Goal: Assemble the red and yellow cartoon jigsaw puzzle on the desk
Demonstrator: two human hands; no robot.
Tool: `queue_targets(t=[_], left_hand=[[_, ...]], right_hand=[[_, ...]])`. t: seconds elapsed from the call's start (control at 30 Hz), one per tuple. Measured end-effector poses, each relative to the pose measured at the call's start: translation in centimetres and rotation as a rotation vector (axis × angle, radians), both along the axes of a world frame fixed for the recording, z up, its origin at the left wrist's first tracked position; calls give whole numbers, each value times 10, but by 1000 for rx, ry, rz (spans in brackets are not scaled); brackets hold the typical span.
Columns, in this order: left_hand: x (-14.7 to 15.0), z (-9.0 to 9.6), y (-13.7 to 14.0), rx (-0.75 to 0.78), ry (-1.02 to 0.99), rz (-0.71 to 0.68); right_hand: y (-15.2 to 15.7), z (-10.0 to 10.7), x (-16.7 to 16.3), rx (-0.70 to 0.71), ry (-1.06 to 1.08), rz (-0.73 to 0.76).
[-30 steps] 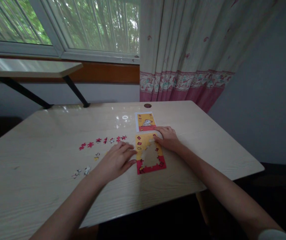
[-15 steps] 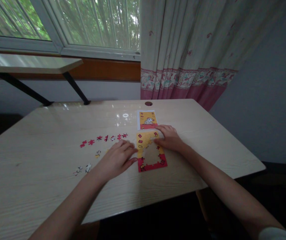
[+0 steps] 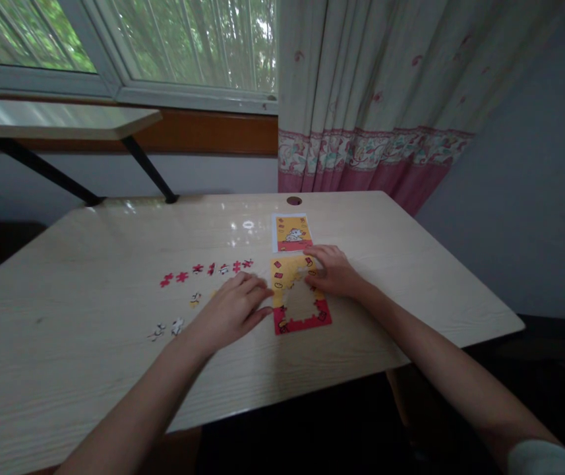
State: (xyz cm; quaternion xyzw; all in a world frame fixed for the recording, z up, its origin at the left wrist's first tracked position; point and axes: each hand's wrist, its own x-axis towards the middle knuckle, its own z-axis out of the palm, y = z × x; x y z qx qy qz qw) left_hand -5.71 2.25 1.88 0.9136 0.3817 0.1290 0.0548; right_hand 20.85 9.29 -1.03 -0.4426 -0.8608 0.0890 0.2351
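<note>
1. The puzzle (image 3: 300, 298) lies flat near the tabletop (image 3: 89, 369) front edge: yellow-and-red border done, its middle a bare gap.
2. The left hand (image 3: 230, 311) rests flat at its left edge, fingers spread, gripping nothing.
3. The right hand (image 3: 332, 270) presses its upper right corner; whether a piece sits under those fingers, I can't tell.
4. A reference card (image 3: 292, 232) lies just behind; loose pieces (image 3: 206, 270) are strung out leftward.
</note>
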Motion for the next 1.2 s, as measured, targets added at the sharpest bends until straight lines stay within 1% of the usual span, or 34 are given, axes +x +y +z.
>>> queue_targets(t=[0.5,0.83,1.2], left_hand=[[0,0,1,18,-6,-15],[-2,-2,1,7,-20,-24],[-1,-2,1,12,-61,-37]], right_hand=[[0,0,-1,-42,-11,-17],[2,0,5,-29,20,34],[2,3,9,-43,-5,75]])
